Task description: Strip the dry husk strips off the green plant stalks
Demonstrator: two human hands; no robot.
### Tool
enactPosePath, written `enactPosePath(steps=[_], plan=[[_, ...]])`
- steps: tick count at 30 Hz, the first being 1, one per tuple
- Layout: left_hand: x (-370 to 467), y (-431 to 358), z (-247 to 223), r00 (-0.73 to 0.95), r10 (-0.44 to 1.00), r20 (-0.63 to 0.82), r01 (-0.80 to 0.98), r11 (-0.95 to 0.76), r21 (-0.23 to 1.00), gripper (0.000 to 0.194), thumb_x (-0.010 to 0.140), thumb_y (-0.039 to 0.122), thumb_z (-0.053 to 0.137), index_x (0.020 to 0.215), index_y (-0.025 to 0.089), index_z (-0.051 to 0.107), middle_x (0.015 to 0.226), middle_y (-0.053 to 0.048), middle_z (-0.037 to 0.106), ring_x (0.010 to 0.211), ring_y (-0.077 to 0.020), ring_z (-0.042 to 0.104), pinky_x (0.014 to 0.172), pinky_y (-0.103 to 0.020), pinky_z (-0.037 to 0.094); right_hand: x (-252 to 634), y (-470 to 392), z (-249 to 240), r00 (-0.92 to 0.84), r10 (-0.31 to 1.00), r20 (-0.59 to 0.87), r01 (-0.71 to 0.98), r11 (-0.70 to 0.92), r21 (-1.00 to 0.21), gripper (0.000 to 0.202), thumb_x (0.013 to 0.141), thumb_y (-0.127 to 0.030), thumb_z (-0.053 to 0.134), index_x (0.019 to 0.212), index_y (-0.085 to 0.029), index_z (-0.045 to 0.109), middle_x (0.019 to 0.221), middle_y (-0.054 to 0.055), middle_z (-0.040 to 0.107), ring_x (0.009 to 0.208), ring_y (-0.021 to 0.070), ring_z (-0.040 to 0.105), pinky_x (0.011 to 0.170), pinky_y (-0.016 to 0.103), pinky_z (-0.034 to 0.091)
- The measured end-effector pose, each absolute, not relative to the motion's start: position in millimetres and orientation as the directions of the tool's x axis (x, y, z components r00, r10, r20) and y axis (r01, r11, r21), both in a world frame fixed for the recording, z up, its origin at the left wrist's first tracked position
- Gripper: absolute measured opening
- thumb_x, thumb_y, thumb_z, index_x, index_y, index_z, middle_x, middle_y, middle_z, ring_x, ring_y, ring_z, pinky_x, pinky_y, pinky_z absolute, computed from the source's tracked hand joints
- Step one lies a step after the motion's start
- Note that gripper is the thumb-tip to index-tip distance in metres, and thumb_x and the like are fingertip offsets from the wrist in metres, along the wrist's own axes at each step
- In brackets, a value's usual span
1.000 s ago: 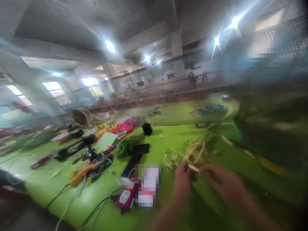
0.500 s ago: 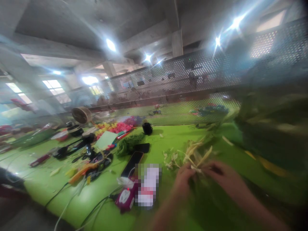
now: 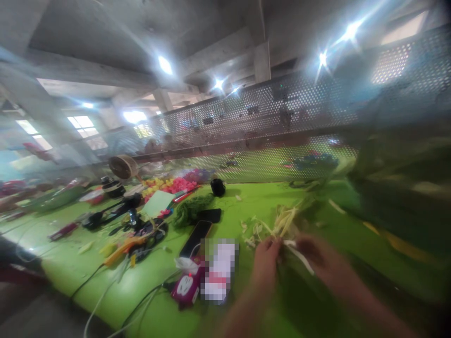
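Note:
My left hand is closed in a pinch at the near end of a bundle of pale yellow, leaf-like strips. The bundle fans out away from me over the green table. Just to the right, my right hand has its fingers curled together around a whitish strip, whose loose end hangs down toward me. Its fingertips are blurred. Small pale curled pieces lie to the left of the bundle.
Left of my hands are a pixelated phone screen, a dark phone and a purple tissue box. Farther left lie an orange glue gun, cables and artificial flowers. A perforated panel stands behind; a dark bulky shape is at right.
My right hand has drawn slightly apart from my left and turned. The whitish strip now shows between them, angled downward. The left hand stays at the bundle.

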State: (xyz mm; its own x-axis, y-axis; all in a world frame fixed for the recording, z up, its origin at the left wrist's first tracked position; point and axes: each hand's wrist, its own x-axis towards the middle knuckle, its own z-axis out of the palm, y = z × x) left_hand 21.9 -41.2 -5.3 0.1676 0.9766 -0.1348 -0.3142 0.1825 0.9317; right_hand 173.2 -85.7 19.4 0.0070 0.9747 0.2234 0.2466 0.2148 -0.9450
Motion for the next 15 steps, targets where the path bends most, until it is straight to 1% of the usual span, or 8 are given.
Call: enactPosePath(steps=[3,5,8,10,12,15], plan=[[21.9,-39.3,-9.4,0.134,0.980,-0.150,-0.289,0.183,0.940,0.040,0.068,0.052,0.073,0.071,0.016,0.056,0.062,0.003,0.048,0.054,-0.0079,0.038,0.053,-0.021,0.030,175.6,-89.0,16.1,-0.033,0.960,0.278,0.449,0.263,-0.854,0.029,0.081,-0.026,0.058,0.109,-0.029,0.065,0.104,0.003,0.074,0.093,0.0214,0.070,0.084,0.034,0.055],[22.2,-38.7,-10.7,0.147,0.981,-0.126,-0.260,0.161,0.952,0.041,0.070,0.053,0.071,0.070,0.016,0.055,0.060,0.003,0.046,0.054,-0.0081,0.037,0.053,-0.022,0.029,177.0,-90.9,14.9,-0.071,0.945,0.318,0.547,0.304,-0.780,0.024,0.085,-0.030,0.054,0.105,-0.031,0.068,0.101,0.002,0.075,0.089,0.0215,0.071,0.081,0.034,0.055],[24.2,-41.2,-7.8,0.193,0.980,-0.046,-0.212,0.088,0.973,0.040,0.072,0.053,0.069,0.067,0.016,0.053,0.060,0.003,0.044,0.056,-0.0087,0.037,0.055,-0.023,0.029,177.9,-91.8,12.7,-0.174,0.902,0.396,0.641,0.409,-0.649,0.024,0.090,-0.032,0.049,0.095,-0.032,0.072,0.098,0.001,0.076,0.087,0.0207,0.070,0.079,0.034,0.054],[26.9,-45.9,-2.9,0.217,0.976,0.003,-0.209,0.043,0.977,0.034,0.074,0.048,0.068,0.071,0.016,0.056,0.067,0.001,0.051,0.063,-0.0110,0.044,0.061,-0.023,0.033,177.8,-91.5,12.2,-0.224,0.874,0.431,0.672,0.459,-0.581,0.024,0.091,-0.032,0.049,0.096,-0.033,0.072,0.098,0.001,0.075,0.088,0.0200,0.068,0.078,0.033,0.052],[30.1,-51.9,2.2,0.232,0.972,0.028,-0.231,0.028,0.972,0.025,0.075,0.040,0.067,0.076,0.016,0.060,0.075,-0.002,0.056,0.073,-0.0141,0.049,0.068,-0.025,0.037,178.1,-90.6,13.0,-0.213,0.856,0.470,0.686,0.474,-0.552,0.023,0.091,-0.033,0.050,0.097,-0.033,0.072,0.099,0.002,0.074,0.090,0.0203,0.067,0.079,0.033,0.051],[33.1,-58.9,6.7,0.281,0.960,0.006,-0.223,0.059,0.973,0.015,0.075,0.030,0.067,0.074,0.016,0.062,0.078,-0.003,0.057,0.077,-0.0155,0.048,0.074,-0.026,0.038,180.6,-88.1,14.9,-0.084,0.866,0.493,0.686,0.409,-0.601,0.021,0.088,-0.037,0.053,0.089,-0.029,0.072,0.096,0.004,0.072,0.090,0.0213,0.065,0.080,0.033,0.051]])
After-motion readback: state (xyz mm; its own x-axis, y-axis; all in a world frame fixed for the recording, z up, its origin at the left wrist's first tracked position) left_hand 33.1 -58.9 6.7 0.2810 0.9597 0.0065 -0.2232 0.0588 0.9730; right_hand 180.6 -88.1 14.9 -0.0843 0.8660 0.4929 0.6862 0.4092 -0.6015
